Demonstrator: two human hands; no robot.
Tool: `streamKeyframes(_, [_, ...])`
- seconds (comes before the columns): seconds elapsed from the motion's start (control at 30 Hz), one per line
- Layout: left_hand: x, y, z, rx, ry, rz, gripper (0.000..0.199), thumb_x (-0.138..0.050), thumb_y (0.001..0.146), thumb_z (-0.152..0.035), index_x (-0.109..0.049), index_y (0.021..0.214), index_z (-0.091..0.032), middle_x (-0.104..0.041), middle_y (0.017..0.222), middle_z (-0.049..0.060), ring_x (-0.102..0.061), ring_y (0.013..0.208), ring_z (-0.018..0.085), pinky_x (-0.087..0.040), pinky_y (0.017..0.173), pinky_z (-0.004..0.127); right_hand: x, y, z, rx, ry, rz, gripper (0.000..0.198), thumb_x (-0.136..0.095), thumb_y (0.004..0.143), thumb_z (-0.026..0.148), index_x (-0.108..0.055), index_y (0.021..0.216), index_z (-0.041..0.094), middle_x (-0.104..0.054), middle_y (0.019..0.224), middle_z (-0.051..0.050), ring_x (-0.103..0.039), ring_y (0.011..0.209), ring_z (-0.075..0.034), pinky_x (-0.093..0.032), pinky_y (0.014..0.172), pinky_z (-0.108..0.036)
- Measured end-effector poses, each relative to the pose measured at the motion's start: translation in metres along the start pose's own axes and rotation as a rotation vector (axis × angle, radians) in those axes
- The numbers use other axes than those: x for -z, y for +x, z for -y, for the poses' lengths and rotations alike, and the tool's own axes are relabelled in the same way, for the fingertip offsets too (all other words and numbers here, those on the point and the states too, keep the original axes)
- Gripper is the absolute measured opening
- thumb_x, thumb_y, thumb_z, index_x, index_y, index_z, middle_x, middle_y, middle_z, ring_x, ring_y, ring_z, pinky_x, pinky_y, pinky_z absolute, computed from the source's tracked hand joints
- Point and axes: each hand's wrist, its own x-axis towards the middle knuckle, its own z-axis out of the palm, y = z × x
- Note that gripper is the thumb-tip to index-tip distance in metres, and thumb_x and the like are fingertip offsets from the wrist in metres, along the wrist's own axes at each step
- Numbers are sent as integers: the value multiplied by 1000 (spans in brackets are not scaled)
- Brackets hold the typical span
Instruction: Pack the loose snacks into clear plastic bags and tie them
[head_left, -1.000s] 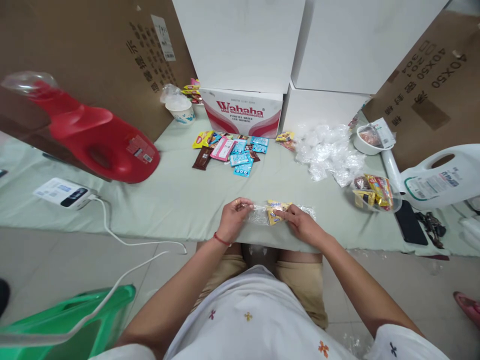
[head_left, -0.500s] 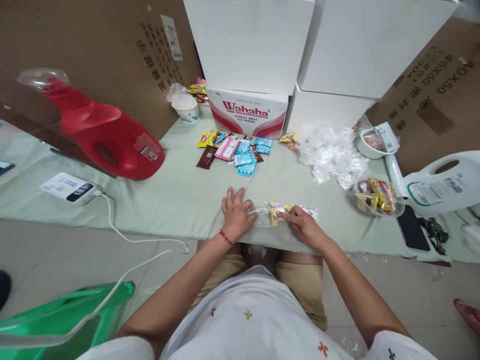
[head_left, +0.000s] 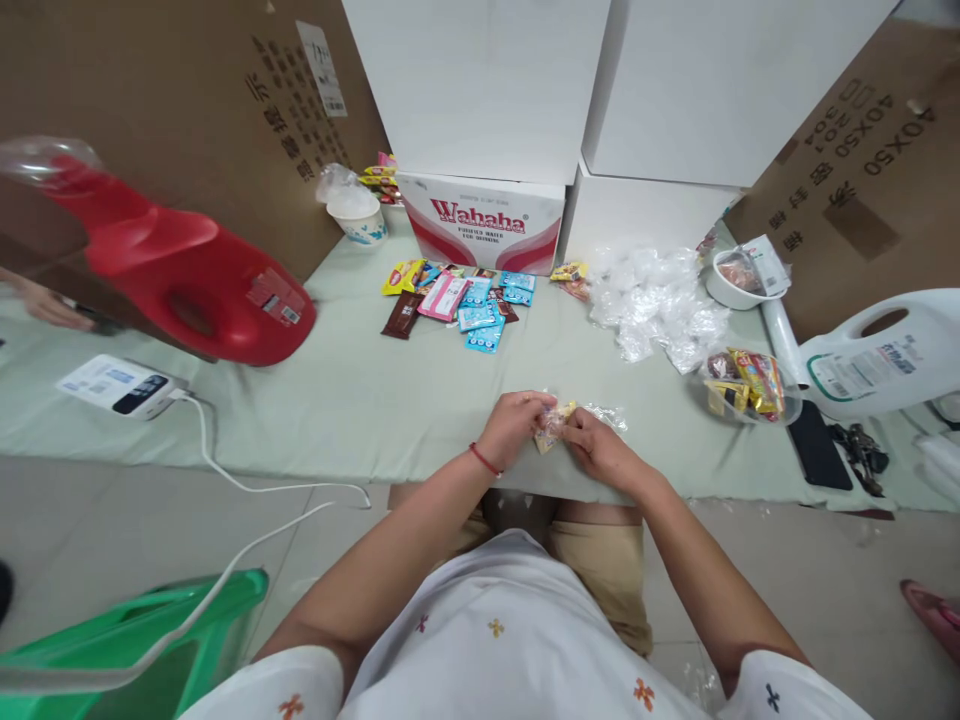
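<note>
One small yellow packet (head_left: 553, 424) in a clear bag (head_left: 606, 415) is pinched between both hands at the near edge of the desk (head_left: 360, 400). It is gripped from the left by the left hand (head_left: 511, 424) and from the right by the right hand (head_left: 594, 444), fingers closed on it. Farther off, loose snack packets (head_left: 461, 300) are spread before a Wahaha box (head_left: 480, 222). Crumpled clear bags (head_left: 656, 300) are piled to the right, and a red jug (head_left: 176, 270) is lying far left.

Single head view, looking forward and down, close over table (head_left: 360, 400) edge.
</note>
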Motion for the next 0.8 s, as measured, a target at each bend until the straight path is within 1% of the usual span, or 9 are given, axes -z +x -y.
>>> streamKeyframes(0.1, [-6, 1, 14, -244, 350, -53, 28, -60, 77, -6, -81, 84, -23, -79, 117, 7, -73, 111, 24, -53, 105, 41, 11, -11, 0, 51, 97, 35, 45, -45, 99, 16, -67, 137, 25, -62, 107, -10, -58, 98, -21, -52, 87, -35])
streamKeyframes(0.2, [-5, -3, 22, -383, 626, -80, 35, -60, 82, -5, -83, 92, -29, -79, 119, 2, -72, 113, 23, -53, 105, 40, 27, -30, -12, 19, 223, 9, 42, -43, 102, 22, -67, 136, 27, -68, 122, -10, -62, 113, -23, -51, 100, -40])
streamKeyframes(0.33, [-6, -8, 22, -452, 838, -118, 32, -61, 88, -10, -84, 96, -30, -78, 120, 3, -70, 105, 23, -52, 99, 41, 34, -41, -39, -451, 30, -489, 41, -46, 102, 44, -72, 122, 18, -71, 113, -15, -62, 108, -28, -47, 102, -49])
streamKeyframes(0.37, [-7, -9, 22, -471, 859, -134, 28, -62, 89, -13, -84, 96, -30, -76, 121, 4, -69, 104, 24, -51, 99, 42, 32, -38, -45, -559, -56, -554, 46, -48, 101, 50, -72, 120, 16, -70, 110, -17, -61, 109, -31, -44, 104, -52])
streamKeyframes(0.43, [-9, -11, 23, -514, 885, -178, 20, -68, 88, -22, -84, 96, -30, -71, 126, 7, -64, 108, 26, -49, 100, 43, 25, -29, -54, -673, -162, -523, 52, -54, 95, 59, -73, 111, 13, -68, 106, -20, -57, 112, -35, -39, 107, -57])
streamKeyframes(0.57, [-14, -12, 28, -550, 925, -250, 17, -77, 83, -24, -84, 95, -32, -58, 137, 9, -51, 123, 32, -43, 108, 52, 23, -2, -56, -644, -102, -442, 32, -66, 85, 50, -71, 87, 19, -68, 101, -14, -55, 111, -32, -41, 102, -50])
streamKeyframes(0.63, [-14, -10, 31, -565, 927, -262, 18, -77, 82, -22, -84, 94, -33, -54, 140, 9, -45, 131, 33, -39, 112, 55, 32, 9, -49, -602, 15, -446, 24, -63, 86, 44, -67, 83, 21, -68, 92, -8, -59, 99, -27, -45, 94, -41])
streamKeyframes(0.73, [-14, -7, 34, -610, 906, -241, 17, -76, 82, -21, -83, 95, -30, -52, 138, 9, -43, 133, 32, -40, 113, 52, 43, 20, -26, -538, 184, -410, 22, -59, 90, 42, -62, 83, 22, -62, 74, 0, -56, 73, -19, -43, 72, -30])
streamKeyframes(0.8, [-15, -6, 34, -625, 894, -230, 18, -75, 82, -19, -82, 95, -28, -53, 134, 11, -47, 129, 31, -42, 111, 51, 39, 26, -4, -463, 179, -388, 18, -59, 91, 37, -61, 82, 22, -59, 71, 1, -54, 68, -17, -41, 67, -28])
